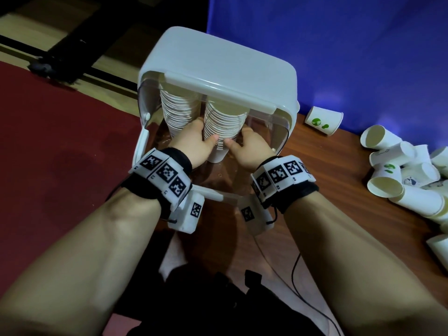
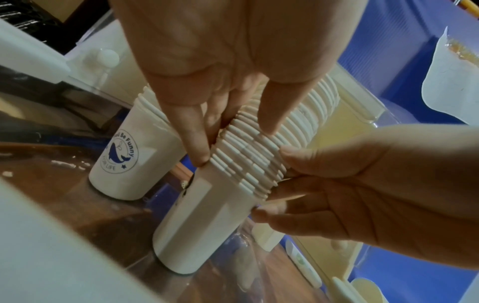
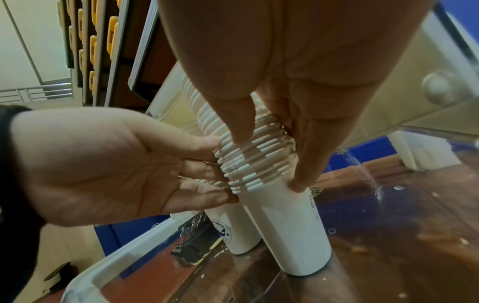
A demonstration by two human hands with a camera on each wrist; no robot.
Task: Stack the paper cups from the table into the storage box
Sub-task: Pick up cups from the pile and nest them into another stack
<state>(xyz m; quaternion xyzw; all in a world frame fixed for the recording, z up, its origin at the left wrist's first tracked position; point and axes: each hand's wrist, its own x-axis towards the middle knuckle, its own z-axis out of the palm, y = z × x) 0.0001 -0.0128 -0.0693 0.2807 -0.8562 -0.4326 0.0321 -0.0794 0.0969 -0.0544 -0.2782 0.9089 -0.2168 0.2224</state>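
A clear storage box [image 1: 278, 134] with its white lid [image 1: 218, 66] swung up at the back stands on the table's left end. Two stacks of white paper cups stand upright inside. My left hand [image 1: 196, 138] and right hand [image 1: 244, 141] reach in and hold the right-hand cup stack [image 1: 223, 127] from both sides at its lower rims. In the left wrist view, thumb and fingers straddle this stack [image 2: 246, 160]. In the right wrist view, my right fingers [image 3: 305, 164] pinch it [image 3: 259, 164] too. The left-hand stack [image 1: 177, 110], bottom cup printed with a blue whale [image 2: 124, 160], stands untouched beside it.
Several loose paper cups [image 1: 407, 175] lie in a heap on the wooden table [image 1: 315, 214] to the right, and one green-printed cup [image 1: 323, 120] lies next to the box. A blue backdrop [image 1: 339, 44] rises behind. Red floor [image 1: 60, 141] is to the left.
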